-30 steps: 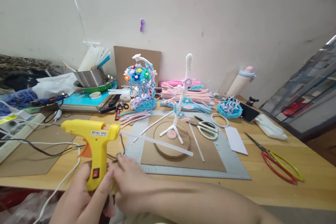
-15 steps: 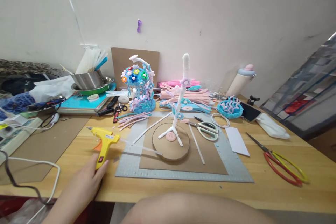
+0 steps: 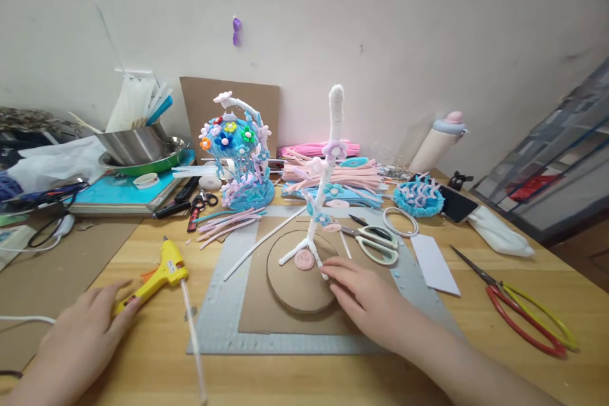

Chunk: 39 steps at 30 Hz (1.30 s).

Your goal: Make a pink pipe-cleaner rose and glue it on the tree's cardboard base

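Observation:
A yellow hot glue gun (image 3: 172,263) lies on the table at the left, a clear glue stick (image 3: 193,336) trailing from its back. My left hand (image 3: 90,323) has the end of its handle between thumb and fingers. A white fuzzy stem (image 3: 335,111) with pastel flowers stands upright on splayed feet over a round cardboard disc (image 3: 280,288). My right hand (image 3: 364,288) is closed at the stem's right foot, its fingertips on that foot. Beside the feet sits a pink coiled disc (image 3: 304,259).
A grey cutting mat (image 3: 216,330) lies beneath brown cardboard. Behind stand a flowered blue jellyfish-like craft (image 3: 238,139) and pink pipe cleaner bundles (image 3: 333,172). Pale-handled scissors (image 3: 378,244), a tape ring (image 3: 400,222), red-and-yellow-handled scissors (image 3: 523,317) and a bottle (image 3: 438,139) are at the right.
My right hand has come in to the stem's foot. The glue gun has turned, its nozzle now facing away and its glue stick pointing toward me. The view has shifted slightly.

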Each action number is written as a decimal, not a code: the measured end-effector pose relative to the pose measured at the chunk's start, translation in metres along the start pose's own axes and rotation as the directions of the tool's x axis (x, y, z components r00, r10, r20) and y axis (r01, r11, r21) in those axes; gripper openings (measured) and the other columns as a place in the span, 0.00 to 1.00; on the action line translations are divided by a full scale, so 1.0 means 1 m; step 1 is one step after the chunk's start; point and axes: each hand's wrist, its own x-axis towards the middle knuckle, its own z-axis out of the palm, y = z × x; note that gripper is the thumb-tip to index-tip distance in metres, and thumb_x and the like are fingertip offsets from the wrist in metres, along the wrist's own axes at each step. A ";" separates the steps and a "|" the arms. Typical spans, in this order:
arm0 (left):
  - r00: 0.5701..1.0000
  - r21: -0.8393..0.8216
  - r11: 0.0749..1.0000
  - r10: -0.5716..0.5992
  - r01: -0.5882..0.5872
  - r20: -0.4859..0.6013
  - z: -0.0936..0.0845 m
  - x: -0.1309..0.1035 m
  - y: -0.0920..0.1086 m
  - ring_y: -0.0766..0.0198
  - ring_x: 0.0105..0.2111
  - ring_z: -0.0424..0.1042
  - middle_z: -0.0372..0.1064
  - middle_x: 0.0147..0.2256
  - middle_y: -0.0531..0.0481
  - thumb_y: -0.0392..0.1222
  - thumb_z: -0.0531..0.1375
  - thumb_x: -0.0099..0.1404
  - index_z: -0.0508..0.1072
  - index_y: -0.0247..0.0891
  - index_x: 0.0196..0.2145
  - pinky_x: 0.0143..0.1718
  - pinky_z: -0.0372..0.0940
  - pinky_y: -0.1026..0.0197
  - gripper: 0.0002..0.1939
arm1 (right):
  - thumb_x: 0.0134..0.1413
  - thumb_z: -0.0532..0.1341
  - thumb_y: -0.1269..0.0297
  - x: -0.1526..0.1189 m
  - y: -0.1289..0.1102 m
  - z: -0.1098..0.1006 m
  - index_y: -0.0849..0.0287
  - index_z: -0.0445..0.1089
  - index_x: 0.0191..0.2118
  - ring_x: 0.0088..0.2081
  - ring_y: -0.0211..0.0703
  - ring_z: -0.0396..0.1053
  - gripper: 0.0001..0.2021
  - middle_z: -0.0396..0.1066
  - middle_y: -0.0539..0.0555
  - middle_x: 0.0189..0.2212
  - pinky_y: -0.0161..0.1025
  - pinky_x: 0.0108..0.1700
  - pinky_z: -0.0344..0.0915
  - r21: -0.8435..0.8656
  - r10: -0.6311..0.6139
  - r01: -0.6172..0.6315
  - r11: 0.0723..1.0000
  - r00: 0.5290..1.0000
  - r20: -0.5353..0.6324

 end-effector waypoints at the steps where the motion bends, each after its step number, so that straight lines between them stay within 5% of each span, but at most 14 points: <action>1: 1.000 0.089 0.996 -0.009 0.011 -0.018 -0.003 -0.001 0.012 0.42 0.45 0.70 0.70 0.42 0.36 0.56 0.45 0.66 0.67 0.27 0.47 0.48 0.64 0.42 0.28 | 0.60 0.52 0.65 0.001 0.004 0.003 0.59 0.63 0.59 0.59 0.49 0.60 0.21 0.60 0.59 0.60 0.47 0.59 0.59 -0.057 0.067 -0.067 0.996 0.998 0.003; 3: 0.993 0.087 0.994 0.077 -0.070 -0.088 -0.005 -0.009 0.044 0.40 0.50 0.66 0.67 0.47 0.32 0.56 0.43 0.67 0.64 0.25 0.52 0.49 0.63 0.40 0.31 | 0.57 0.56 0.60 0.002 0.007 0.011 0.63 0.55 0.64 0.62 0.55 0.55 0.30 0.54 0.62 0.63 0.53 0.61 0.56 -0.162 0.193 -0.190 0.968 0.981 0.008; 6: 0.929 -0.136 0.924 0.336 -0.357 -0.156 -0.002 -0.026 0.103 0.49 0.54 0.66 0.66 0.53 0.41 0.57 0.48 0.66 0.65 0.38 0.54 0.53 0.64 0.46 0.26 | 0.51 0.63 0.55 0.005 0.006 0.021 0.70 0.46 0.66 0.63 0.62 0.50 0.42 0.50 0.68 0.64 0.56 0.62 0.52 -0.257 0.279 -0.270 0.928 0.960 -0.001; 8: 0.862 -0.176 0.844 0.501 -0.506 -0.076 0.004 -0.036 0.139 0.53 0.57 0.64 0.62 0.59 0.47 0.53 0.50 0.67 0.60 0.46 0.59 0.53 0.65 0.49 0.25 | 0.49 0.65 0.54 0.008 0.006 0.023 0.71 0.45 0.67 0.63 0.62 0.50 0.45 0.51 0.69 0.64 0.55 0.63 0.52 -0.272 0.274 -0.263 0.926 0.962 0.001; 12: 0.792 -0.210 0.786 0.606 -0.581 0.075 0.017 -0.045 0.179 0.48 0.59 0.60 0.56 0.62 0.44 0.50 0.56 0.63 0.60 0.42 0.61 0.55 0.64 0.45 0.30 | 0.47 0.66 0.55 0.015 0.016 0.016 0.66 0.46 0.67 0.62 0.60 0.53 0.45 0.54 0.65 0.63 0.53 0.62 0.53 -0.253 0.229 -0.221 0.942 0.973 0.001; 18: 0.813 -0.283 0.792 0.578 -0.540 0.067 0.025 -0.058 0.183 0.52 0.56 0.64 0.58 0.60 0.46 0.44 0.53 0.66 0.68 0.44 0.55 0.51 0.68 0.52 0.20 | 0.44 0.67 0.52 0.015 0.034 0.000 0.58 0.48 0.66 0.63 0.56 0.52 0.46 0.54 0.60 0.63 0.52 0.62 0.53 -0.161 0.199 -0.188 0.969 0.978 0.054; 25: 0.688 -0.158 0.670 0.712 -0.725 -0.138 0.013 -0.065 0.184 0.58 0.45 0.76 0.73 0.49 0.50 0.41 0.57 0.61 0.74 0.46 0.46 0.42 0.74 0.61 0.15 | 0.50 0.63 0.51 0.007 0.041 -0.003 0.56 0.49 0.66 0.66 0.59 0.41 0.40 0.48 0.56 0.66 0.60 0.64 0.45 -0.223 0.140 -0.120 0.967 0.987 0.080; 30: 0.577 0.049 0.594 0.795 -0.803 -0.187 0.009 -0.060 0.188 0.56 0.46 0.75 0.72 0.50 0.49 0.43 0.58 0.59 0.74 0.43 0.47 0.41 0.75 0.57 0.17 | 0.64 0.50 0.64 0.004 0.027 -0.002 0.56 0.64 0.57 0.59 0.46 0.59 0.18 0.65 0.56 0.57 0.57 0.65 0.43 -0.277 -0.125 0.098 0.956 0.989 -0.084; 34: 0.511 0.118 0.530 0.845 -0.839 -0.160 0.010 -0.060 0.192 0.56 0.45 0.76 0.72 0.50 0.51 0.44 0.58 0.58 0.75 0.43 0.46 0.41 0.75 0.55 0.17 | 0.65 0.50 0.62 0.004 0.012 0.003 0.51 0.54 0.63 0.63 0.47 0.53 0.22 0.58 0.52 0.62 0.62 0.64 0.38 -0.269 -0.227 0.228 0.936 0.973 0.036; 39: 0.504 0.103 0.519 0.852 -0.849 -0.139 0.014 -0.063 0.191 0.56 0.47 0.74 0.71 0.51 0.49 0.43 0.59 0.58 0.73 0.43 0.48 0.44 0.74 0.54 0.19 | 0.64 0.51 0.61 0.004 0.013 0.018 0.50 0.45 0.66 0.66 0.53 0.44 0.27 0.49 0.52 0.65 0.72 0.61 0.25 -0.334 -0.179 0.206 0.920 0.978 0.109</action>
